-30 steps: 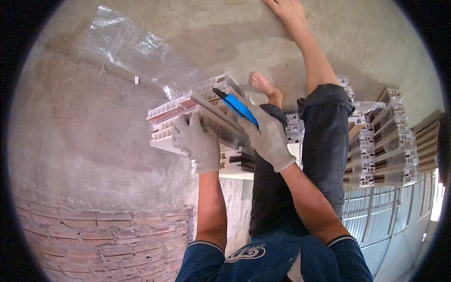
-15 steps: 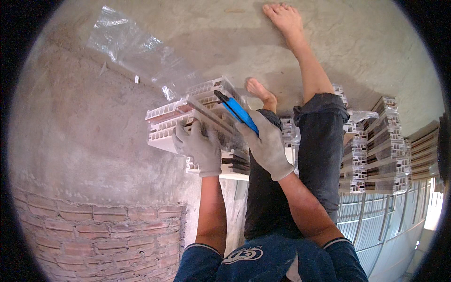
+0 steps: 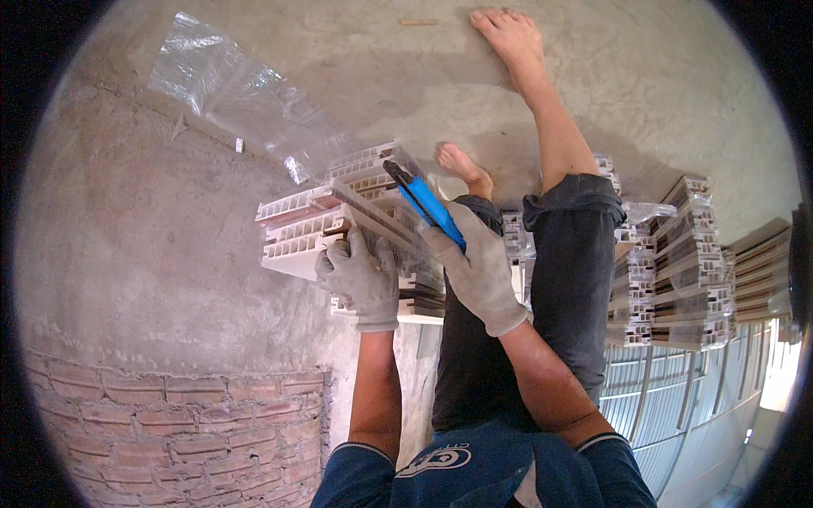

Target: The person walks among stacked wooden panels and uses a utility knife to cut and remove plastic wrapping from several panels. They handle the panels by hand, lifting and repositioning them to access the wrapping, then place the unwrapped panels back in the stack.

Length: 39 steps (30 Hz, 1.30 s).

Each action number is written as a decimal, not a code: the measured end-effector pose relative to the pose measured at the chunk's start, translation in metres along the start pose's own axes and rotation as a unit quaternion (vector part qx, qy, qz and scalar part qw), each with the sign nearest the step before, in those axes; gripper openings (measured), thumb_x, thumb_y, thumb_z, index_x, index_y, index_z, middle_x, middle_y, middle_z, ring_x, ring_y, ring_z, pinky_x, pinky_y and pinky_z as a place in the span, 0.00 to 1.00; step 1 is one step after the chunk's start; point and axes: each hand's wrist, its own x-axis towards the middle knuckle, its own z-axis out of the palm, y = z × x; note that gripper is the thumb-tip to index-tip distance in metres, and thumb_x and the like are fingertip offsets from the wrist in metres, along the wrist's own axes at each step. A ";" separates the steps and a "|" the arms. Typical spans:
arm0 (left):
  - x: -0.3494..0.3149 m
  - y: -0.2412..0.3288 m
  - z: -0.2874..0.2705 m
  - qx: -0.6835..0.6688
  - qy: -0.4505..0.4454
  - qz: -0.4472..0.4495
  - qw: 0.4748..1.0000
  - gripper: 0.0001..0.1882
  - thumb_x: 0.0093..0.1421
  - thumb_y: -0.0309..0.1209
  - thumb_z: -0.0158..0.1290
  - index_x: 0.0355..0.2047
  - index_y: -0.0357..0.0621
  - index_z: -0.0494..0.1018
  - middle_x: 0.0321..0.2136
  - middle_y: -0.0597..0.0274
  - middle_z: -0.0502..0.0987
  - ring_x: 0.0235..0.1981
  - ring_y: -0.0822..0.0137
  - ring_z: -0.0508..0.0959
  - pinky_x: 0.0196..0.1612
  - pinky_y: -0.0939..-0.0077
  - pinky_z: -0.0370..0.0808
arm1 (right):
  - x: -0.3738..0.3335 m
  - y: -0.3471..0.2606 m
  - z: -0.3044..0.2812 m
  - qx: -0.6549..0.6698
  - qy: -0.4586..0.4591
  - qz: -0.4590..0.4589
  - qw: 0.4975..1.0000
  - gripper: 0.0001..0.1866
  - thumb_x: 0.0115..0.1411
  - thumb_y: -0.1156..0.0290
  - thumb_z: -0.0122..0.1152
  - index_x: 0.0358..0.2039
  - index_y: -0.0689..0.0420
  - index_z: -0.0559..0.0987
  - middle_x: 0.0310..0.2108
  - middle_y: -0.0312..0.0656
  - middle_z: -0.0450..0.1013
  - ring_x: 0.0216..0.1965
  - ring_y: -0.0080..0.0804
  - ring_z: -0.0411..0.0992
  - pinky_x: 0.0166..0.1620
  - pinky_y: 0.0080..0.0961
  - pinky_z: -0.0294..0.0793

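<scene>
A stack of white hollow profiles (image 3: 292, 256) with open cells at the ends, partly wrapped in clear film, lies in front of me at left of centre. My left hand (image 3: 360, 278), in a grey glove, presses against its near end with the fingers curled in. Whatever those fingers pinch is hidden. My right hand (image 3: 478, 269), also gloved, grips a blue utility knife (image 3: 428, 207) with a black tip. The knife points up and left over the stack; whether its tip touches the film cannot be made out.
Clear plastic film (image 3: 246, 93) spreads over the floor beyond the stack. More bundled profiles (image 3: 690, 279) stand right of my legs. A brick wall section (image 3: 186, 415) is at lower left, a corrugated metal sheet (image 3: 669, 381) at lower right. My bare foot (image 3: 508, 38) rests ahead.
My left hand has slid slightly nearer to me along the profile end, and its fingers have curled tighter. The knife stays in my right hand, almost unmoved. The whole view shifts slightly.
</scene>
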 end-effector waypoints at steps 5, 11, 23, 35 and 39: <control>0.003 -0.001 -0.001 -0.017 0.019 0.010 1.000 0.20 0.53 0.42 0.60 0.43 0.48 0.77 0.37 0.51 0.70 0.43 0.48 0.66 0.49 0.51 0.63 | 0.000 -0.011 -0.002 0.087 -0.008 0.064 0.994 0.08 0.64 0.71 0.56 0.41 0.62 0.73 0.25 0.36 0.67 0.26 0.21 0.68 0.30 0.20 0.69; 0.006 -0.009 -0.007 -0.042 0.000 0.028 0.999 0.20 0.53 0.41 0.59 0.44 0.48 0.77 0.35 0.53 0.71 0.41 0.50 0.67 0.46 0.53 0.64 | 0.004 -0.024 -0.015 0.239 0.103 0.130 0.957 0.14 0.66 0.69 0.53 0.50 0.60 0.71 0.29 0.34 0.72 0.28 0.18 0.70 0.31 0.19 0.72; 0.012 -0.032 -0.012 -0.179 -0.001 0.029 0.983 0.15 0.54 0.36 0.60 0.41 0.46 0.78 0.36 0.52 0.72 0.41 0.51 0.68 0.46 0.58 0.67 | 0.009 -0.030 -0.026 0.256 0.091 0.099 0.957 0.21 0.67 0.73 0.48 0.60 0.60 0.61 0.39 0.37 0.69 0.29 0.17 0.66 0.34 0.16 0.70; 0.023 -0.082 0.038 -0.275 0.170 -0.035 0.946 0.26 0.68 0.46 0.39 0.54 0.36 0.65 0.52 0.47 0.66 0.55 0.46 0.65 0.58 0.50 0.60 | 0.020 -0.049 -0.006 0.252 0.070 0.126 0.957 0.27 0.68 0.66 0.50 0.63 0.60 0.56 0.37 0.39 0.71 0.31 0.20 0.72 0.33 0.18 0.76; 0.029 -0.093 0.068 -0.208 0.216 -0.010 0.954 0.25 0.69 0.44 0.35 0.56 0.39 0.64 0.52 0.51 0.68 0.59 0.49 0.62 0.61 0.49 0.57 | 0.024 -0.057 0.006 0.195 0.039 0.147 0.969 0.25 0.68 0.64 0.49 0.61 0.60 0.57 0.36 0.39 0.70 0.29 0.20 0.71 0.29 0.17 0.74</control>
